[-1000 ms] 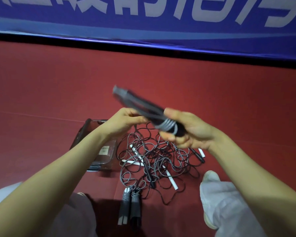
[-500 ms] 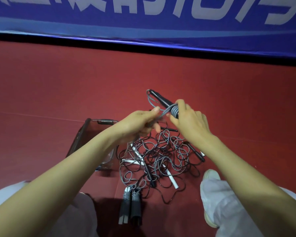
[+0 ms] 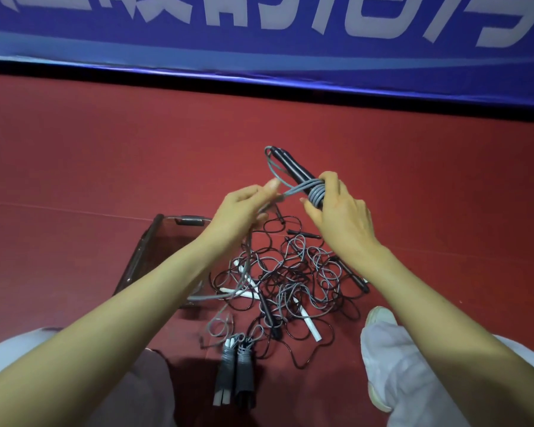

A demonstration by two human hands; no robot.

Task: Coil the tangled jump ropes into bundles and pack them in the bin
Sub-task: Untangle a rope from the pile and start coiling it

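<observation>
Jump ropes (image 3: 284, 272) lie in a loose tangle on the red floor (image 3: 105, 167) between the person's knees. They are thin round cords, some grey and some black, looped over one another, with slim white handles (image 3: 310, 326) and a long black handle (image 3: 267, 309) among them.

One rope is held up above the tangle. Its paired handles (image 3: 290, 167) are smooth black sticks set side by side, tilted up and away to the left. Several tight turns of grey cord (image 3: 316, 194) are wound round their lower part. The right hand (image 3: 342, 217) grips this wrapped part with fingers curled over it and thumb below, the back of the hand toward the camera. The left hand (image 3: 244, 211) pinches the free run of the same cord between thumb and fingers, just beside the handles. A loop of cord arcs out from the handles' far tips.

A dark, see-through plastic bin (image 3: 150, 241) stands on the floor left of the tangle, partly behind the left forearm. It is rectangular, with a moulded grip in its far rim; what it holds cannot be told.

Nearest the person, two finished bundles (image 3: 235, 377) lie side by side, one with white handle ends and one black, each bound by close cord turns. A white shoe (image 3: 379, 322) rests right of the tangle.

A blue banner (image 3: 259, 57) runs along the far edge of the floor. Its large white characters are cropped and cannot be read.
</observation>
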